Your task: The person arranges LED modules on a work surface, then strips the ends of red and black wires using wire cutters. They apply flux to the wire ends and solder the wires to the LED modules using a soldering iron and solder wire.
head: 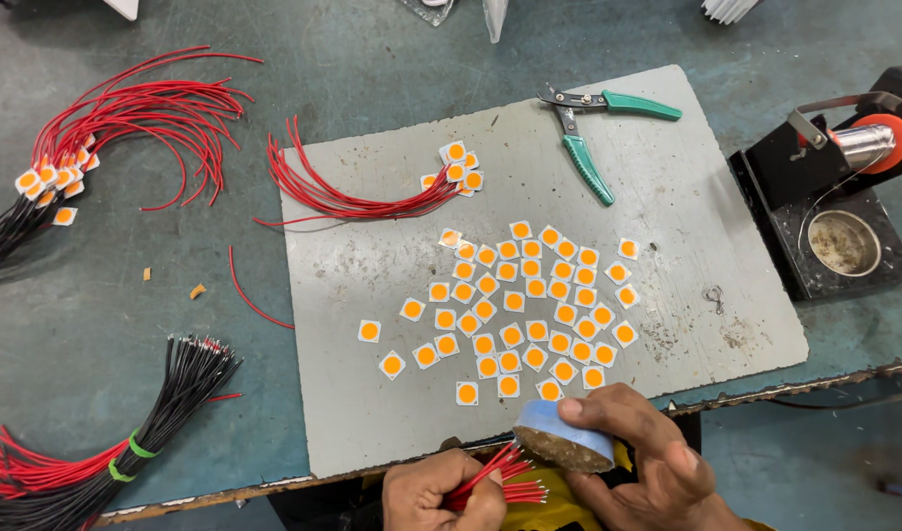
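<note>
Left hand grips red wires, right hand clamps a blue tin; chips above the tin mostly unwired, a few wired.

Bright even overhead light, soft shadows, sharp focus, slight edge distortion

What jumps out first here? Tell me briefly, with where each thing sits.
A scatter of small white squares with orange centres covers the middle of the grey board. Red wires fan out at the upper left. At the bottom edge, the left hand holds a bunch of red wire ends beside a blue tin held in the right hand.
</note>
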`<action>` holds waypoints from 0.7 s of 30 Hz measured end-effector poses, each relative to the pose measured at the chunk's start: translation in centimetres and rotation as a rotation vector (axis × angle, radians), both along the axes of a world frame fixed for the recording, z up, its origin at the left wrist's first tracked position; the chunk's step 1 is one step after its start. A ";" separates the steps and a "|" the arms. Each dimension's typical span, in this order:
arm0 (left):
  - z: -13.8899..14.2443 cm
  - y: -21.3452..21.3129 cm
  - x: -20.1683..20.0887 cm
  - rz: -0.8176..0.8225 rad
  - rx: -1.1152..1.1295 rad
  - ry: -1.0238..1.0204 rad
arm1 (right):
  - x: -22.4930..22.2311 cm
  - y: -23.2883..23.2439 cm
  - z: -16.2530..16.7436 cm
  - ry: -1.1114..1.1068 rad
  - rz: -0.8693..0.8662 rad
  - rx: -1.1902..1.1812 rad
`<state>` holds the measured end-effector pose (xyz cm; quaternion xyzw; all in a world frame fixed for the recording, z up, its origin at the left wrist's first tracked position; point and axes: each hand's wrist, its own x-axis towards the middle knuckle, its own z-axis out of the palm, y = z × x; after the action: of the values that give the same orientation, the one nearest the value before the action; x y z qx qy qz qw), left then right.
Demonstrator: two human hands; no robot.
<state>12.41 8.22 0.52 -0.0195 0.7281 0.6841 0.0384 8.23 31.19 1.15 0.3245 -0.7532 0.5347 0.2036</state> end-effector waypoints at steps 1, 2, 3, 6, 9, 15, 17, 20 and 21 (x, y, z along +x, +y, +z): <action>0.0 0.0 0.0 -0.008 0.020 0.011 | 0.0 0.0 0.0 -0.005 0.011 -0.002; -0.1 -0.1 0.0 -0.016 0.040 0.023 | 0.0 -0.1 0.1 -0.009 0.021 -0.003; -0.1 -0.1 -0.1 -0.026 0.060 0.034 | 0.0 -0.1 0.1 -0.014 0.031 -0.005; 0.0 0.0 -0.1 0.012 0.051 0.012 | 0.0 0.0 0.2 0.001 0.030 0.020; 0.1 0.3 -0.1 0.045 0.022 -0.027 | 0.0 0.0 0.2 0.000 0.024 0.019; 0.3 0.5 0.0 0.053 -0.014 -0.016 | 0.0 0.0 0.0 0.027 0.031 0.030; 0.4 0.5 0.0 0.063 -0.006 0.020 | 0.0 0.2 -0.1 0.036 0.013 0.031; 0.3 0.2 -0.1 0.030 0.013 0.058 | -0.1 0.7 -0.1 0.019 0.001 0.034; 0.3 0.0 -0.1 0.011 0.021 0.067 | -0.1 0.8 -0.1 0.008 0.001 0.035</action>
<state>12.31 8.20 0.78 0.0000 0.7216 0.6922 0.0103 8.11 31.98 1.10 0.3305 -0.7614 0.5203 0.2007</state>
